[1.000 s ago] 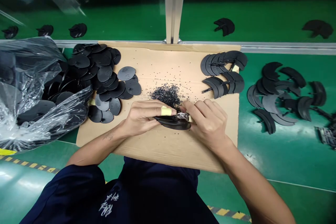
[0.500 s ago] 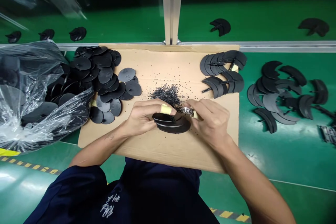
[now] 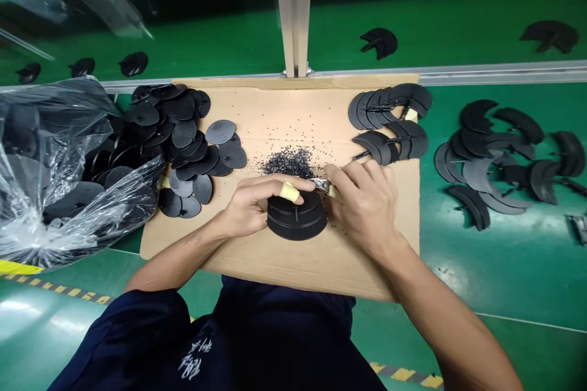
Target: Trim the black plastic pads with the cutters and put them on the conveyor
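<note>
My left hand [image 3: 254, 204] is closed on the left side of a black curved plastic part [image 3: 297, 226], its top face tilted toward me. A yellow wrap covers one finger of that hand. My right hand [image 3: 369, 201] grips small metal nippers [image 3: 322, 184], whose jaws lie at the far edge of the part, close to my left fingertips. The fingers hide most of the handles. Just beyond both hands lies a heap of tiny black plastic bits [image 3: 288, 162], spread over the cardboard sheet [image 3: 229, 256].
Black oval discs [image 3: 186, 134] are piled at the left, beside a clear plastic bag [image 3: 68, 165] holding more. Curved black parts [image 3: 389, 104] lie at the cardboard's right; more curved parts [image 3: 481, 165] rest on the green surface. A metal post [image 3: 296, 12] rises behind.
The black part has tipped so that more of its face shows toward me. The nippers have shifted slightly away from me and turned, along with my right hand.
</note>
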A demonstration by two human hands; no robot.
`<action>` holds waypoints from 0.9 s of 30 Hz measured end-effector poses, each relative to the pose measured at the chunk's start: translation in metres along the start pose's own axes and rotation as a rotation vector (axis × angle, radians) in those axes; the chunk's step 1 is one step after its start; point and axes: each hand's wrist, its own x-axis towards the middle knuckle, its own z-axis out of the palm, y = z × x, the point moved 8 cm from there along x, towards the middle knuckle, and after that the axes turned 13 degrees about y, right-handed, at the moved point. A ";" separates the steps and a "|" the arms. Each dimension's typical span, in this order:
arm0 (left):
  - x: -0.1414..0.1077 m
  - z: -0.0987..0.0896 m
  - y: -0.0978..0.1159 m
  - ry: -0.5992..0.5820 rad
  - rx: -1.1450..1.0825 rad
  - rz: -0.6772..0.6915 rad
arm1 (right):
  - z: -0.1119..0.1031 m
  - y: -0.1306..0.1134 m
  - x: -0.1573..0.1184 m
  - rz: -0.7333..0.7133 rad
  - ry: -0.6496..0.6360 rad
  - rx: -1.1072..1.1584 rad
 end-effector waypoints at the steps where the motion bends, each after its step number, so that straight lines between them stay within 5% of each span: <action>1: 0.000 -0.001 0.000 0.015 0.005 0.009 | 0.002 0.004 -0.001 0.041 -0.016 0.052; 10: 0.004 -0.009 0.001 0.097 0.045 0.097 | -0.009 0.003 0.003 0.201 0.064 0.479; 22: 0.003 -0.013 0.001 0.118 0.083 0.131 | -0.028 -0.032 0.000 -0.167 0.149 0.560; 27: 0.001 -0.010 -0.017 0.004 -0.012 -0.086 | -0.026 -0.016 0.000 -0.043 0.165 0.525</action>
